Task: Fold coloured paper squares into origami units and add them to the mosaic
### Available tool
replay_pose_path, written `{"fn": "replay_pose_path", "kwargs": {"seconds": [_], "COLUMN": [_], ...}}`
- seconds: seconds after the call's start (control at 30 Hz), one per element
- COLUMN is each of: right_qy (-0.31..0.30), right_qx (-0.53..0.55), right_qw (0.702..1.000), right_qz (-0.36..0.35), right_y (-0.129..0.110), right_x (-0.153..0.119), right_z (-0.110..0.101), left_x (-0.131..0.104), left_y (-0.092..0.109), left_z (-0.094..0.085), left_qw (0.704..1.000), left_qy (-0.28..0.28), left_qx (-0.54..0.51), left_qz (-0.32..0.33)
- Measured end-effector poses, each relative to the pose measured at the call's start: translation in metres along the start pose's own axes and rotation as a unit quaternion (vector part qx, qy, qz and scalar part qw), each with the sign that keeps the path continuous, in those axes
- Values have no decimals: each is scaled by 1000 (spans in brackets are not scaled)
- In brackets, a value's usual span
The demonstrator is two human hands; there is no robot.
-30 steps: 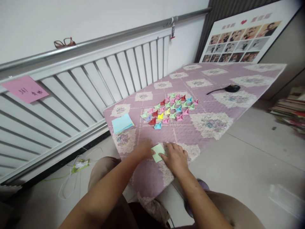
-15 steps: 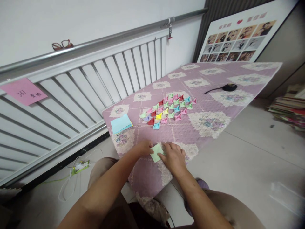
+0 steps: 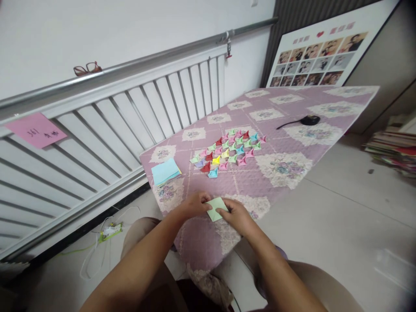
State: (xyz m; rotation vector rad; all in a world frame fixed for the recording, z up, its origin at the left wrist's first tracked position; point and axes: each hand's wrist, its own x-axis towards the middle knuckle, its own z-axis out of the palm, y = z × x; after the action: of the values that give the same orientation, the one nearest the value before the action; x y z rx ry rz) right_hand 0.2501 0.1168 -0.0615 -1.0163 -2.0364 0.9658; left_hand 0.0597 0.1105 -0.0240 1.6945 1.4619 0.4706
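Note:
A pale green folded paper square (image 3: 216, 209), turned cornerwise, is between my two hands above the near part of the table. My left hand (image 3: 196, 205) pinches its left corner, thumb on top. At the right corner, my right hand (image 3: 238, 215) grips the paper with the thumb on its face and the fingers behind. Beyond them, several small folded paper shapes (image 3: 232, 147) in red, pink, green, blue and yellow stand in slanting rows. A stack of coloured paper sheets (image 3: 165, 171), light blue on top, lies to the left.
A purple floral cloth covers the table (image 3: 201, 242). A black tape-like coil (image 3: 310, 120) rests at the far right. Along the left runs a white radiator (image 3: 130, 125) with glasses (image 3: 87, 69) on its pipe. A power strip (image 3: 111, 232) with cables lies on the floor.
My right hand's fingers have gone from lying flat beside the paper to gripping its right corner. The paper has shifted slightly right, and my left hand still holds its left corner.

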Motion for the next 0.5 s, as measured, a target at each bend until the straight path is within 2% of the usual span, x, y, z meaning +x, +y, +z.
{"fn": "replay_pose_path", "kwargs": {"seconds": [0.13, 0.23, 0.37, 0.43, 0.5], "right_qy": [35, 86, 130, 125, 111], "right_qx": [-9, -91, -225, -271, -304], "right_qw": [999, 989, 953, 938, 926], "right_qz": [-37, -84, -157, -179, -193], "right_y": [-4, -8, -12, -13, -13], "right_x": [0, -2, -6, -8, -10], "right_z": [-4, -6, -8, -8, -6], "left_x": [-5, -11, -19, -22, -23], "left_y": [10, 18, 20, 14, 5], "left_z": [-2, -3, 2, 7, 14], "left_qw": [999, 985, 918, 885, 866], "left_qy": [12, 46, 106, 117, 120], "left_qx": [15, 135, 338, 406, 442], "left_qz": [36, 98, 179, 195, 200]}}
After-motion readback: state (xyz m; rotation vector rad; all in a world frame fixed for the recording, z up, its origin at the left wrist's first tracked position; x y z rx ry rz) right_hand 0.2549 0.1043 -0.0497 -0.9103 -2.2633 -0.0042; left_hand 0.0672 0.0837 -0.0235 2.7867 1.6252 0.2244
